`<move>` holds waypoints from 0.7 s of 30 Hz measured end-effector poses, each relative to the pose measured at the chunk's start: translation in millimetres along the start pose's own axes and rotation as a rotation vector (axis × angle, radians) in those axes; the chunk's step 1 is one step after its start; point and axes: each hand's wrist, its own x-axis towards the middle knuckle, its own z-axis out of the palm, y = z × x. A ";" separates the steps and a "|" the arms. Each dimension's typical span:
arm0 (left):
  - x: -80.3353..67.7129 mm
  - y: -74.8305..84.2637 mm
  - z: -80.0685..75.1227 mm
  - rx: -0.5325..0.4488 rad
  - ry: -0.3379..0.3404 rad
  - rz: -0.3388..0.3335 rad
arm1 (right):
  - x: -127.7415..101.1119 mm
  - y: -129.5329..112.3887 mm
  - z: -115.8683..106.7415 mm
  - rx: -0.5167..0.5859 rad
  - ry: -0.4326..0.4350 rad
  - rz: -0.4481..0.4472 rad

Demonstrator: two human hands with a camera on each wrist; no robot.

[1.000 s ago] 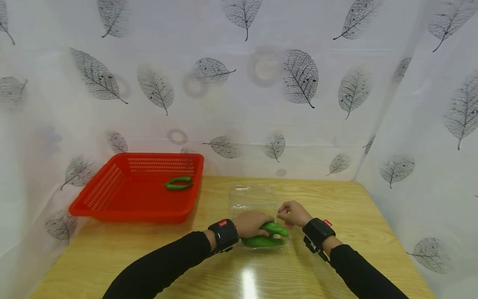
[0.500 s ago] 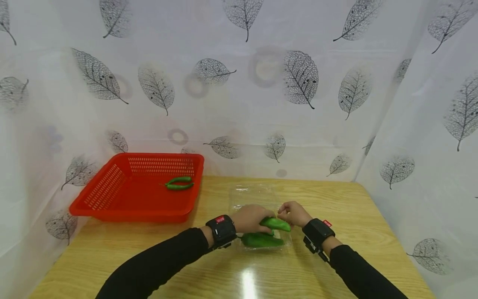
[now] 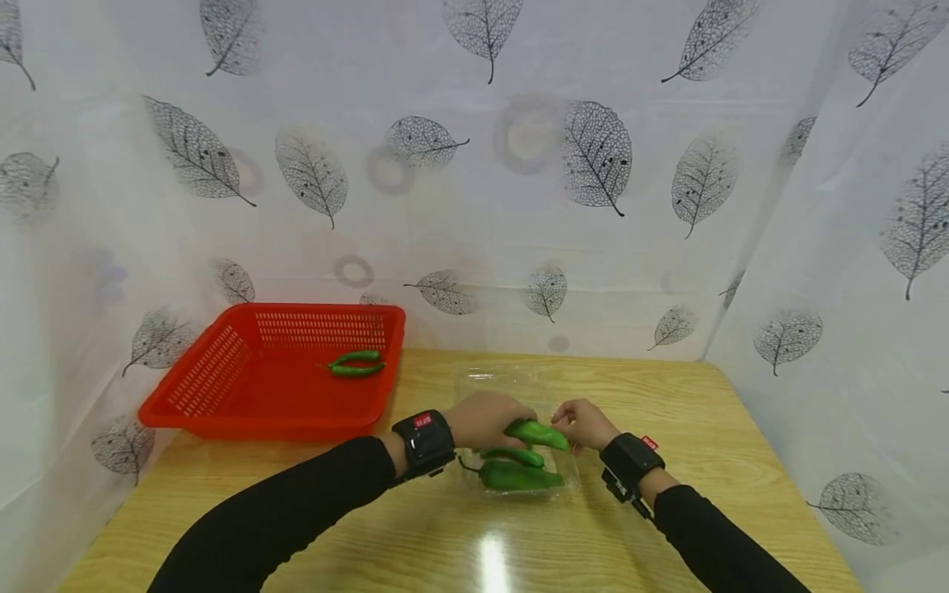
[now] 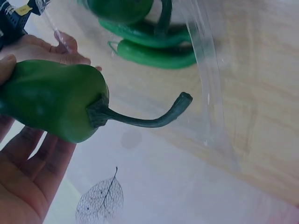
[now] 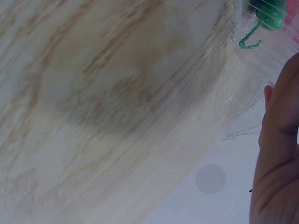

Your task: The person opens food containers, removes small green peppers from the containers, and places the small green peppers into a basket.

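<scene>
My left hand (image 3: 485,422) grips a thick green pepper (image 3: 537,433) above a clear plastic container (image 3: 567,492). Its long curved stem points free of the fingers in the left wrist view. Inside the container lie a large green pepper (image 3: 515,475) at the near side and slimmer green chilies (image 4: 156,55) beyond it. The container's transparent lid (image 3: 497,380) is folded back toward the wall. At the right rim, my right hand (image 3: 586,424) pinches the plastic edge between thumb and finger, as the left wrist view shows; its fingertips are mostly hidden in the right wrist view.
A red plastic basket (image 3: 267,428) stands at the left back of the wooden table (image 3: 652,395). Two thin green chilies (image 3: 356,371) lie at its right side. A white leaf-patterned curtain (image 3: 445,231) hangs behind the table and along both sides.
My left hand has lifted the thick pepper off the others and drawn it back and slightly left, uncovering a slim chili in the container. The right hand has stayed in place.
</scene>
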 end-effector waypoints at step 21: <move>-57.1 -40.5 -79.0 -0.077 -0.005 -0.242 | -1.7 -0.2 -1.5 0.034 -0.014 -0.024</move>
